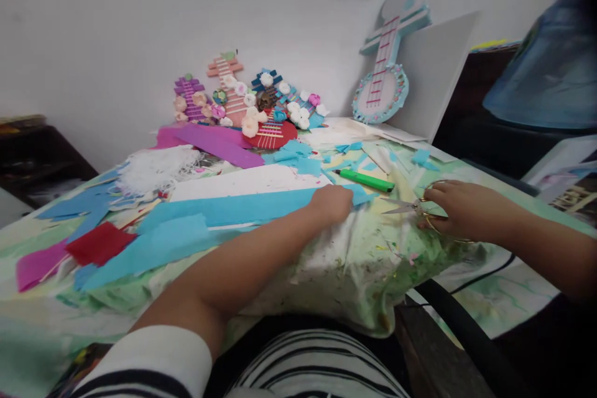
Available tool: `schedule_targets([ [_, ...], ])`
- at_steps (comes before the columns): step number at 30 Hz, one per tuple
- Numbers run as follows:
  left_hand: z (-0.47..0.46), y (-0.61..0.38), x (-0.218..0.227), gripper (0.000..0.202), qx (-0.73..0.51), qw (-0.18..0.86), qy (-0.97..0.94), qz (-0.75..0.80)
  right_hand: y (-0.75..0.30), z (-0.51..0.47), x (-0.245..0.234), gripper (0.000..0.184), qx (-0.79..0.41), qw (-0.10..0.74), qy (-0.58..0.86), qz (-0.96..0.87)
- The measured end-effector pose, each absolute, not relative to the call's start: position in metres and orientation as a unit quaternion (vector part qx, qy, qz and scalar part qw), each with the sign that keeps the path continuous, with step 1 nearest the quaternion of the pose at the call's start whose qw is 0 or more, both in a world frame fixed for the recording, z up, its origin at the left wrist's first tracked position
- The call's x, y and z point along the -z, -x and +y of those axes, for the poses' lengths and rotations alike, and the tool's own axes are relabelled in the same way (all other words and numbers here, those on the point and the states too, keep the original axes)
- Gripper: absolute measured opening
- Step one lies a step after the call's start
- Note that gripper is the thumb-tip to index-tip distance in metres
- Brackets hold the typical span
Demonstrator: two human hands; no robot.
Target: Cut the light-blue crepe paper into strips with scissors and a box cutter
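My left hand (pixel 332 202) is closed over the right end of a long light-blue crepe paper strip (pixel 224 210) that lies across the table. My right hand (pixel 459 208) grips the gold handles of a pair of scissors (pixel 410 208), blades pointing left and lying low over the cloth. A green marker (pixel 364 180) lies just beyond, between the two hands. The table is covered with a pale green patterned cloth (pixel 364 261).
Small paper guitars with paper flowers (pixel 242 102) stand at the back by the wall, a larger light-blue one (pixel 382 84) leans on a white board (pixel 433 74). Purple, red, pink and blue paper scraps (pixel 97 242) lie at left. White shredded material (pixel 153 168) sits behind them.
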State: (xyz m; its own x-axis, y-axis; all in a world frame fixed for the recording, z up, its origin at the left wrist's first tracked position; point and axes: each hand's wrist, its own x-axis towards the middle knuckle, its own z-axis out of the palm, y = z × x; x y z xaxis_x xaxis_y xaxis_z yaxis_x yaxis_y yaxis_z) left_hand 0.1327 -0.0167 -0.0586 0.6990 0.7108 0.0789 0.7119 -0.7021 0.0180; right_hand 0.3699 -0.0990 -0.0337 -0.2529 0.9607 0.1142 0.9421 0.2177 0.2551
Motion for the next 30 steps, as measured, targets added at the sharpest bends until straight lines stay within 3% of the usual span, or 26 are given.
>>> schedule_targets([
  [11, 0.026, -0.127, 0.047, 0.021, 0.013, -0.114, 0.94, -0.322, -0.374, -0.055, 0.039, 0.043, -0.066, 0.089, -0.618, 0.779],
  [30, 0.01, -0.13, 0.046, 0.024, 0.003, -0.123, 0.942, -0.311, -0.362, -0.043, 0.038, 0.038, 0.034, 0.113, -0.595, 0.795],
])
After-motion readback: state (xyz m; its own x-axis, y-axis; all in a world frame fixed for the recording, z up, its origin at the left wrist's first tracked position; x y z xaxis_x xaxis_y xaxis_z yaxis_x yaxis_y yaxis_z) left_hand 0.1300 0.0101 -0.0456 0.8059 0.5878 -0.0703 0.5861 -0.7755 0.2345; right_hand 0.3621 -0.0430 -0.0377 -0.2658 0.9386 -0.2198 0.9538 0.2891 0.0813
